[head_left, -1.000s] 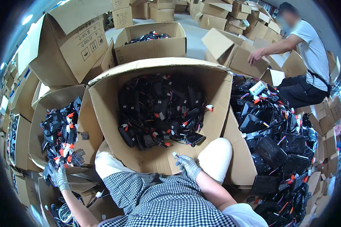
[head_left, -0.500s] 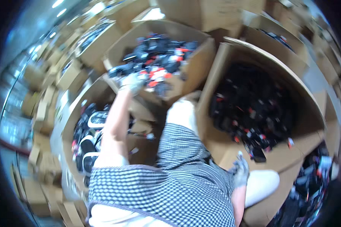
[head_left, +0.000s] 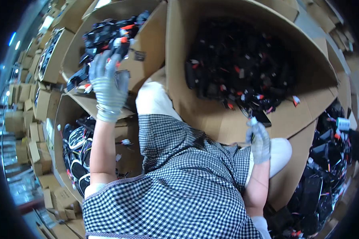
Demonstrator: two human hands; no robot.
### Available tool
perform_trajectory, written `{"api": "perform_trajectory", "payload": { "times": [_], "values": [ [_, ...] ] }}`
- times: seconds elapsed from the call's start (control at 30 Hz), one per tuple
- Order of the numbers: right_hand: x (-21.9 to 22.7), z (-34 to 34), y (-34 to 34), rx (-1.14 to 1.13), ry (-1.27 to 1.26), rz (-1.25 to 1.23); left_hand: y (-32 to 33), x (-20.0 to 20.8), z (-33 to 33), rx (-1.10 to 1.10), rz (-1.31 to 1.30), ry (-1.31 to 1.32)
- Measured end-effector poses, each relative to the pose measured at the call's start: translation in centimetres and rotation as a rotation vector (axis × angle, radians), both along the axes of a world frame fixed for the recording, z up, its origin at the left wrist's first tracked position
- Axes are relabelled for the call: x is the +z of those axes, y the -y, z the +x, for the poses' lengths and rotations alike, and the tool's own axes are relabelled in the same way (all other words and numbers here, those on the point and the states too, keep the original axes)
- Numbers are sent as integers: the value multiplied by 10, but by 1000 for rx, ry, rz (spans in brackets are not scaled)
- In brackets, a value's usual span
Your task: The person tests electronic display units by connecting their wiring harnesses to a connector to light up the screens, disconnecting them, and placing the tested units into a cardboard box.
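Observation:
My left hand point(head_left: 109, 85), in a pale ribbed glove, reaches over the far-left carton point(head_left: 155, 42). Its fingers are stretched out and touch or nearly touch the heap of small black parts point(head_left: 107, 34) with red and white bits. A dark flat piece point(head_left: 123, 79) shows beside the thumb; whether the hand bears on it I cannot tell. Near my right knee, my gloved right hand point(head_left: 260, 143) has curled fingers, with a small white connector-like piece point(head_left: 254, 120) at their tips. Just beyond it, a black part point(head_left: 263, 118) with thin wires lies on the near flap of the large carton point(head_left: 215, 121).
The large carton holds a dark heap of black parts point(head_left: 243, 59). At the left, another carton holds black-and-white cabled parts point(head_left: 80, 137). More black pieces point(head_left: 319, 171) are piled at the lower right. My checked apron point(head_left: 175, 187) covers my lap; stacked cartons point(head_left: 64, 195) stand around.
The view has swung right, so the cartons sit further left. My left hand now has its fingers spread over the parts in the far-left carton. My right hand stays near the knee.

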State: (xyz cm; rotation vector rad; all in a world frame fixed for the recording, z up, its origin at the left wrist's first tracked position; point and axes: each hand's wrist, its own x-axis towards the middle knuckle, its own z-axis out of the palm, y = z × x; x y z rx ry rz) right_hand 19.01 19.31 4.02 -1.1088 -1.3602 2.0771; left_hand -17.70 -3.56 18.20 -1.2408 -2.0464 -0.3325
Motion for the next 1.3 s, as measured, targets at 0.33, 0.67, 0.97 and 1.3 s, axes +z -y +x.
{"api": "perform_trajectory", "payload": {
  "times": [0.33, 0.67, 0.97, 1.3],
  "values": [
    [-34, -9, -41, -9, 65, -175, -205, -234, 125, -651, -983, 454],
    [-31, -28, -46, 9, 120, -274, -205, -442, 124, -590, -1008, 223],
    [-46, -15, -43, -67, 84, -278, -192, -256, 139, -402, -1134, 864],
    [-36, -20, -35, 11, 130, -171, -77, -106, 211, -685, -575, 1936]
  ]
}}
